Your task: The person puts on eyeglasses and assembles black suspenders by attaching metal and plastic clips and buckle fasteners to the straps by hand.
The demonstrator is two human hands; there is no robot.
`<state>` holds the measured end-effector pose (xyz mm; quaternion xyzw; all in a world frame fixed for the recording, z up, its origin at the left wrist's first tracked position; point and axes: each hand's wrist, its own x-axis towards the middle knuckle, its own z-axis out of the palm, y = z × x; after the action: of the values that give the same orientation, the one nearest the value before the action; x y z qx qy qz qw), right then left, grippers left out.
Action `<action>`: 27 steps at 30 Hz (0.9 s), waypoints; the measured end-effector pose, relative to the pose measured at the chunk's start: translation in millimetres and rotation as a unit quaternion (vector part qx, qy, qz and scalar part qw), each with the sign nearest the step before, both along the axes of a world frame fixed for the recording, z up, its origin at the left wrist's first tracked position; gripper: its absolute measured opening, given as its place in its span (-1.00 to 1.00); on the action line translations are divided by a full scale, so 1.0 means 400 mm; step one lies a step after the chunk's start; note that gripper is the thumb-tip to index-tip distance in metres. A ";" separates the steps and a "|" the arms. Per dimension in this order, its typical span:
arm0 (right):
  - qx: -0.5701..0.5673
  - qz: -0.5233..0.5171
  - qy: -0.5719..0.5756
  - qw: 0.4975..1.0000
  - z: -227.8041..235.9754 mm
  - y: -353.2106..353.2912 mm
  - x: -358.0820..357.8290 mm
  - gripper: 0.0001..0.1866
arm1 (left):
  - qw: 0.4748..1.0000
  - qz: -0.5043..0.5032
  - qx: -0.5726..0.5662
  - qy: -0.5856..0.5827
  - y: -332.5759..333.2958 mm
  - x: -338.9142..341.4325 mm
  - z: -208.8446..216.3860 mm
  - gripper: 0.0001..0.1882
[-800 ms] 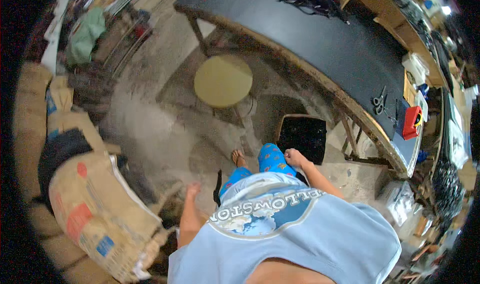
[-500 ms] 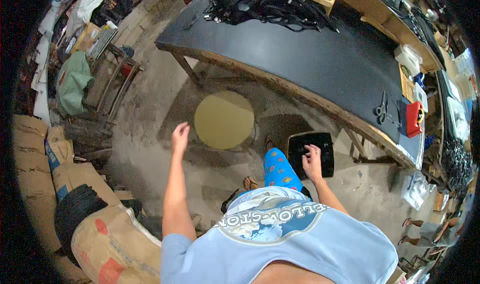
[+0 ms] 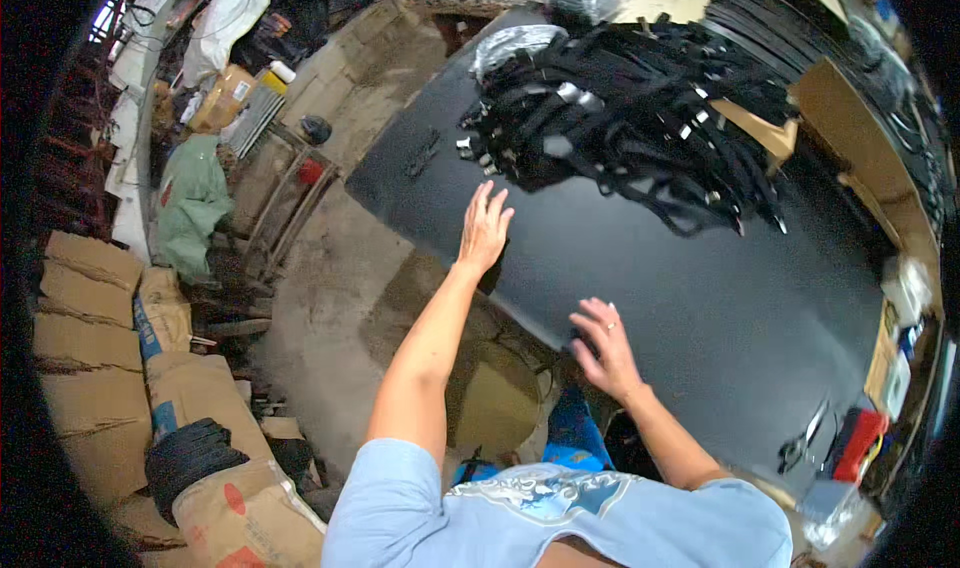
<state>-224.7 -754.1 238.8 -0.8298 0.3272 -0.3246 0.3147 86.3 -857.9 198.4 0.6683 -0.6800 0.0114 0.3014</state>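
My left hand [image 3: 485, 230] is stretched forward over the near edge of the black-topped table [image 3: 640, 288], its fingers extended and holding nothing. It is nearest to a large heap of black straps [image 3: 620, 138] with shiny metal ends, a little beyond the fingertips. Lower and to the right, my right hand [image 3: 607, 353] hovers at the table's front edge, slightly blurred, with fingers apart and nothing in them. I cannot tell whether either hand touches the tabletop.
Scissors [image 3: 803, 446] and a red box [image 3: 858, 446] lie at the table's right end. A cardboard piece [image 3: 850, 138] stands along the far right side. Below the table edge is a round yellowish disc [image 3: 500, 398]. Cartons [image 3: 95, 388] and a sack [image 3: 245, 518] fill the left.
I have come closer to the table, which now fills more of the view. Both hands have moved forward to it, the left reaching toward the strap heap.
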 end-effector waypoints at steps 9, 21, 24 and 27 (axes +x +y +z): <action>0.091 0.091 -0.001 0.992 -0.075 -0.082 0.095 -0.41 | 0.993 -0.006 0.111 -0.043 -0.033 0.002 -0.001 -0.48; 0.123 0.107 0.031 0.986 -0.070 -0.057 0.098 -0.39 | 0.985 -0.005 0.162 -0.052 -0.021 -0.007 0.017 -0.47; 0.116 0.091 0.036 0.988 -0.087 -0.048 0.107 -0.38 | 0.987 -0.014 0.151 -0.050 -0.021 0.010 -0.003 -0.47; 0.080 0.085 0.092 0.989 -0.104 -0.055 0.110 -0.29 | 0.987 -0.030 0.152 -0.042 -0.040 0.007 -0.005 -0.45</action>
<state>-180.7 -776.1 197.3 -0.8530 0.3076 -0.1917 0.3754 89.1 -874.1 196.6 0.6844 -0.7059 -0.0731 0.1671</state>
